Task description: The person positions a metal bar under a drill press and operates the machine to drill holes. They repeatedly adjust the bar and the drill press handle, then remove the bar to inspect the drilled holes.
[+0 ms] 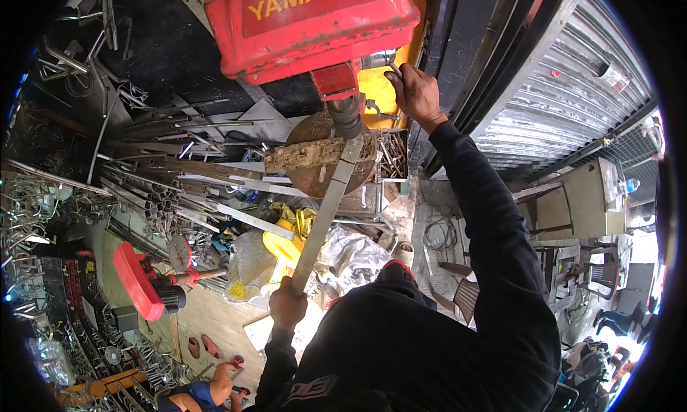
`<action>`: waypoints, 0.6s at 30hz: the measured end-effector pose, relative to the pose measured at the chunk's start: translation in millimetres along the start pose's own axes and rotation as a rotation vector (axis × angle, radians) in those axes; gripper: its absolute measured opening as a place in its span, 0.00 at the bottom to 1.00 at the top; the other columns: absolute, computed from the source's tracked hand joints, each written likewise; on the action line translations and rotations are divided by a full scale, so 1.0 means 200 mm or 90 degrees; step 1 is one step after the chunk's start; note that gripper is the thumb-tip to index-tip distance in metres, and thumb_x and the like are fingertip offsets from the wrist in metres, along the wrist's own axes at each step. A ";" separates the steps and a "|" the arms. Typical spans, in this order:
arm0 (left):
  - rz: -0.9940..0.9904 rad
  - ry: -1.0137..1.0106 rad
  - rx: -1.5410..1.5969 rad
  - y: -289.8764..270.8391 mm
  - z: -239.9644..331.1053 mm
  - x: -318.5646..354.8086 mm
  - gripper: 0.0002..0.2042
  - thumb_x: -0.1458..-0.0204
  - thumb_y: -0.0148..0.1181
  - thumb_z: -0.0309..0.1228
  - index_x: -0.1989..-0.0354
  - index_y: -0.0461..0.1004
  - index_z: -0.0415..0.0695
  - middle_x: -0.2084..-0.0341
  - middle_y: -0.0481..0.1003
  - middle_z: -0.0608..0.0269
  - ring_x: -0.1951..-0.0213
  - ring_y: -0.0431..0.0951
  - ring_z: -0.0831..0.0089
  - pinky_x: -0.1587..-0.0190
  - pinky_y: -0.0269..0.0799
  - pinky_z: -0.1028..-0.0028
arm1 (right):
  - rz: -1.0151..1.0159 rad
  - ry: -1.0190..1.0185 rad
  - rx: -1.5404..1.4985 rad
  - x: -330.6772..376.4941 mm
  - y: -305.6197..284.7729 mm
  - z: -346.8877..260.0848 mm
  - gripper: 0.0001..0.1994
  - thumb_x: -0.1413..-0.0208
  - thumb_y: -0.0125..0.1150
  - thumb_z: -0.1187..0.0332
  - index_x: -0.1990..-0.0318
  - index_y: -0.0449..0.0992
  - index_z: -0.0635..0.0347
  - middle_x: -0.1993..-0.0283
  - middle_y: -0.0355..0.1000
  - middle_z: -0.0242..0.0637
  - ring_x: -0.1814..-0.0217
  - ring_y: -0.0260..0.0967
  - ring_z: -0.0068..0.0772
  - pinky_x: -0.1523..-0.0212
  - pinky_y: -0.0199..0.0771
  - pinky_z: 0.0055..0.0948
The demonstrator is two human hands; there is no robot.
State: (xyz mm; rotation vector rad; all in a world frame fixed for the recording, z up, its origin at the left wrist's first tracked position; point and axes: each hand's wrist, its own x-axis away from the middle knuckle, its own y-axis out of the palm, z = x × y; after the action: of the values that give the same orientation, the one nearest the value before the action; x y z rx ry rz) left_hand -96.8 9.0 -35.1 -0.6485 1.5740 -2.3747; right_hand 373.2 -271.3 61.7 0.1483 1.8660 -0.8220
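Observation:
My left hand [288,304] is wrapped round the near end of a long flat metal bar [325,219]. The bar slants away from me to the round table of a red drill press [315,36], its far end under the chuck [346,117]. There it rests over a rough, worn wooden board [304,156] lying on the round table [308,129]. Up at the right side of the press head, my right hand [418,93] is closed round a feed lever [394,68], mostly covered by the fingers. The drill bit's tip cannot be made out.
Metal tubes [154,201] lie in a heap to the left. A box of small metal pieces [393,158] stands beside the round table. Another red drill press [139,279] is lower left, near a seated person [204,396]. A coiled cable [440,233] lies right; a corrugated shutter [558,83] stands beyond.

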 end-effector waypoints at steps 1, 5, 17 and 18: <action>0.002 0.011 0.006 -0.02 -0.01 -0.01 0.15 0.54 0.65 0.30 0.58 0.71 0.44 0.72 0.81 0.42 0.65 0.82 0.37 0.60 0.76 0.43 | 0.001 -0.002 0.001 0.00 0.00 0.01 0.17 0.36 0.66 0.59 0.71 0.68 0.57 0.79 0.70 0.44 0.78 0.72 0.52 0.77 0.71 0.45; 0.011 0.002 0.003 -0.03 0.02 0.02 0.15 0.54 0.66 0.31 0.58 0.71 0.44 0.73 0.80 0.42 0.66 0.82 0.37 0.62 0.77 0.44 | -0.007 0.006 -0.022 -0.01 0.04 0.03 0.17 0.35 0.66 0.59 0.71 0.68 0.57 0.79 0.69 0.45 0.77 0.72 0.53 0.77 0.71 0.46; 0.012 -0.018 -0.019 -0.10 0.05 0.04 0.16 0.53 0.66 0.31 0.56 0.72 0.46 0.69 0.82 0.42 0.63 0.82 0.38 0.58 0.77 0.44 | -0.272 0.163 -0.106 -0.08 -0.38 -0.23 0.20 0.28 0.55 0.56 0.66 0.74 0.66 0.76 0.71 0.58 0.70 0.71 0.67 0.69 0.69 0.56; 0.019 -0.012 -0.010 -0.11 0.05 0.05 0.16 0.53 0.66 0.32 0.56 0.72 0.46 0.69 0.82 0.42 0.63 0.82 0.38 0.58 0.77 0.44 | -0.294 0.142 -0.091 -0.09 -0.45 -0.25 0.20 0.28 0.54 0.57 0.66 0.74 0.66 0.76 0.71 0.58 0.70 0.72 0.67 0.69 0.69 0.56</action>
State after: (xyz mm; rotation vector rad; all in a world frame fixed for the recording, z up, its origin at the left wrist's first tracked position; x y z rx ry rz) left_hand -99.1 5.9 -10.1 -0.6444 1.5851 -2.3291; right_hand 301.9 -304.2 130.7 -0.3051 2.2018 -1.0085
